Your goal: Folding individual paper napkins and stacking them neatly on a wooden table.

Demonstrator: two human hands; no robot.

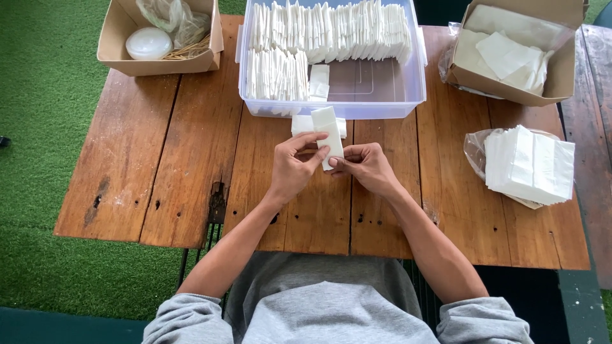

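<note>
So from where I'm watching, both hands are up over the middle of the wooden counter (191, 159), pinching one folded white napkin (329, 137) between them. My left hand (294, 167) has its grip closed on the napkin's lower left edge, thumb and fingers curled around it, and my right hand (368, 167) is closed on the lower right corner with the fingertips tucked in tight. The napkin stands on end, tilted a bit away from me, which makes sense for pressing a crease flat along its length.

Just past it, touching the front of the clear plastic bin (331, 105), there's another folded piece (301, 123) lying flat. The bin is packed with upright rows of folded napkins (331, 32) along the back and left, right side bare, so the stack stays within easy reach.

Off to the right sits a loose pile of unfolded napkins (529, 164) on a plastic bag, and a cardboard box (561, 76) with more sheets. Top left box (115, 38) holds a round white lid-looking thing (148, 43), maybe a container, hard to tell.
</note>
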